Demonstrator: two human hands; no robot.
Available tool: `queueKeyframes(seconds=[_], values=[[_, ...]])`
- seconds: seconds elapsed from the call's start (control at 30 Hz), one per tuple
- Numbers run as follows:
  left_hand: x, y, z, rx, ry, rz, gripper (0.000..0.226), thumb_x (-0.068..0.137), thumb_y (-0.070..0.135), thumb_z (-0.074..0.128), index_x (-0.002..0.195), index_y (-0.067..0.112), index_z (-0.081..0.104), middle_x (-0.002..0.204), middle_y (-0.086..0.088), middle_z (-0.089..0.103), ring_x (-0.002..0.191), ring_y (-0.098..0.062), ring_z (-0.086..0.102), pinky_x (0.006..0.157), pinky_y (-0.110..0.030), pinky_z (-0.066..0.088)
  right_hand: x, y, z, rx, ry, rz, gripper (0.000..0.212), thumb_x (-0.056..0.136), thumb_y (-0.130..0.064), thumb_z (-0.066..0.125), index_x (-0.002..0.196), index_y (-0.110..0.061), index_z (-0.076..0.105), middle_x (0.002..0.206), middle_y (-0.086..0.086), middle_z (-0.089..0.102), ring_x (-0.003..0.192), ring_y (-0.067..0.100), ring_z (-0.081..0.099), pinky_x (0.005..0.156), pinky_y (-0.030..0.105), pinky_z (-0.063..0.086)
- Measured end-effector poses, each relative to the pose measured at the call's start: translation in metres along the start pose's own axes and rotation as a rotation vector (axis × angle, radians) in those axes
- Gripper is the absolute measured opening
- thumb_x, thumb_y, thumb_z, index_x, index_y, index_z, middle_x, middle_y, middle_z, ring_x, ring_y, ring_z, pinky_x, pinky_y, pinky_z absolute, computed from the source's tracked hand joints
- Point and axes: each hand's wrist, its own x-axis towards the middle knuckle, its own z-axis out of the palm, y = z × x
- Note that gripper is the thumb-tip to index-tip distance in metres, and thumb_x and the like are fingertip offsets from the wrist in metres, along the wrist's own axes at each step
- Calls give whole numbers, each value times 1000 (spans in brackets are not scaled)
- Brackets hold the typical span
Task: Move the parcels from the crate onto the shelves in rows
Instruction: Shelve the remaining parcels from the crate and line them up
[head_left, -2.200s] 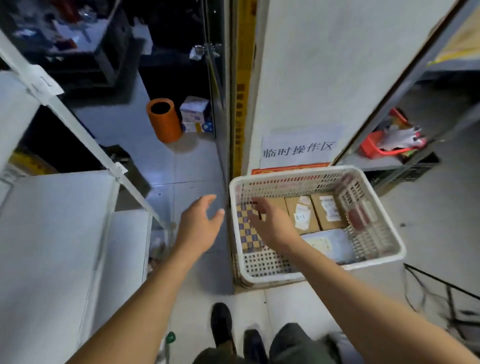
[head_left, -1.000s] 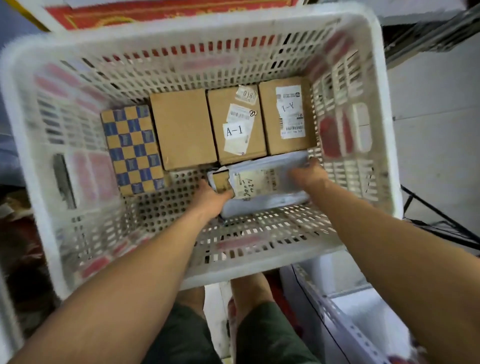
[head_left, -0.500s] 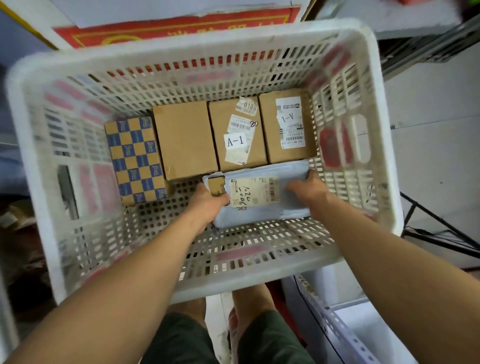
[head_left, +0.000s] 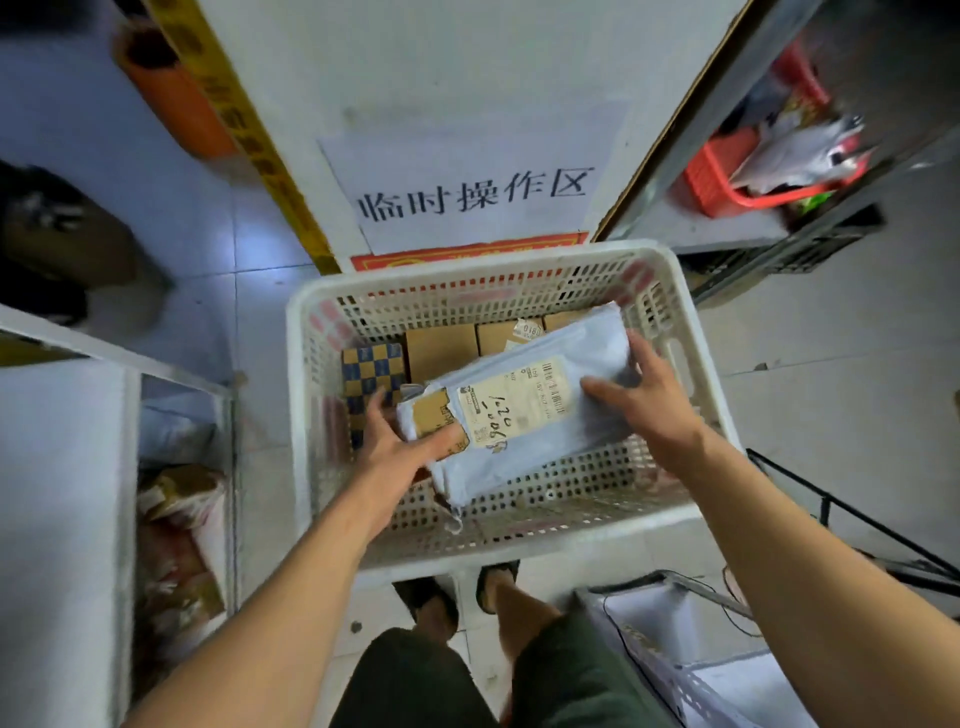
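1. The left hand (head_left: 395, 447) holds the near left end of a grey bag parcel (head_left: 524, 400), with the thumb on top and the fingers curled under it.
2. The right hand (head_left: 644, 400) holds the far right end of the same parcel, with the fingers spread over the top and side.
3. The parcel is tilted, its right end higher, above the inside of the white crate (head_left: 519, 530). It has a pale label (head_left: 514, 410) with writing on it and a torn brown patch (head_left: 436, 415) near the left hand.
4. Down in the crate, against the far wall, sit a blue and yellow checked box (head_left: 371, 371) and brown boxes (head_left: 441, 351) side by side. The grey parcel hides part of them.
5. The crate sits on the floor in front of a white wall with a paper sign (head_left: 472, 192).
6. A white shelf (head_left: 57, 519) stands to the left. A red basket (head_left: 727, 176) sits on a shelf to the right. An orange tube (head_left: 176, 98) is far off on the left.
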Motion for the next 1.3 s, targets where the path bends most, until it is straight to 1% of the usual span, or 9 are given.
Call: queueKeyframes(seconds=[0.07, 0.2, 0.27, 0.37, 0.53, 0.9, 1.07, 1.2, 1.3], values=[[-39, 24, -17, -13, -126, 55, 96, 78, 32, 92, 155, 32, 36, 133, 13, 69, 127, -11, 63, 109, -39, 46, -26, -36, 1, 43, -35, -87, 71, 86, -20, 87, 145, -42, 55, 139, -2, 68, 123, 28, 69, 100, 59, 58], [-108, 61, -58, -113, -87, 206, 45, 86, 13, 81, 128, 20, 65, 120, -4, 77, 113, -23, 73, 92, -43, 58, -77, -91, 27, -35, 179, -267, 81, 73, -42, 95, 140, -42, 50, 145, 1, 54, 132, 26, 58, 105, 51, 55], [-135, 70, -81, -210, -19, 257, 45, 83, 15, 86, 123, 23, 66, 118, -7, 77, 111, -28, 74, 88, -48, 59, -103, -115, 53, 30, 202, -271, 108, 67, -61, 95, 154, -40, 33, 155, 1, 45, 142, 22, 49, 115, 53, 46], [-173, 78, -115, -336, 71, 324, 47, 80, 23, 87, 122, 24, 67, 120, -9, 77, 111, -30, 73, 90, -53, 55, -156, -158, 103, 171, -75, -206, 118, 65, -68, 91, 159, -46, 23, 155, -3, 46, 136, 18, 55, 114, 50, 47], [-236, 84, -141, -494, 252, 474, 70, 77, 19, 88, 137, 12, 54, 128, -22, 70, 120, -44, 67, 98, -69, 52, -216, -222, 181, 324, -503, -351, 71, 92, -40, 81, 152, -43, 42, 143, -4, 66, 123, 21, 70, 98, 49, 60], [-404, 106, -217, -242, 580, 535, 55, 85, 64, 77, 133, 45, 59, 130, 17, 71, 121, -7, 67, 108, -38, 50, -263, -327, 262, 292, -945, -478, 60, 97, -11, 72, 149, -34, 53, 140, 0, 69, 124, 27, 70, 100, 53, 58], [-446, 109, -249, -37, 805, 561, 48, 101, 56, 58, 146, 61, 41, 132, 30, 66, 118, 8, 64, 96, -16, 52, -309, -350, 307, 250, -1113, -486, 64, 88, -6, 71, 145, -32, 54, 129, -7, 76, 116, 18, 73, 91, 36, 63], [-475, 102, -283, 94, 962, 552, 49, 105, 42, 59, 146, 60, 38, 129, 29, 68, 106, -2, 72, 86, -26, 61, -340, -376, 342, 164, -1172, -519, 66, 83, -15, 74, 145, -31, 55, 129, -7, 75, 119, 15, 72, 107, 43, 55], [-496, 105, -318, 157, 1060, 592, 60, 104, 33, 62, 149, 58, 31, 127, 31, 67, 102, 11, 68, 77, -12, 55, -358, -400, 374, 97, -1210, -575, 65, 89, -17, 75, 146, -36, 52, 130, -10, 75, 120, 12, 71, 106, 39, 54]])
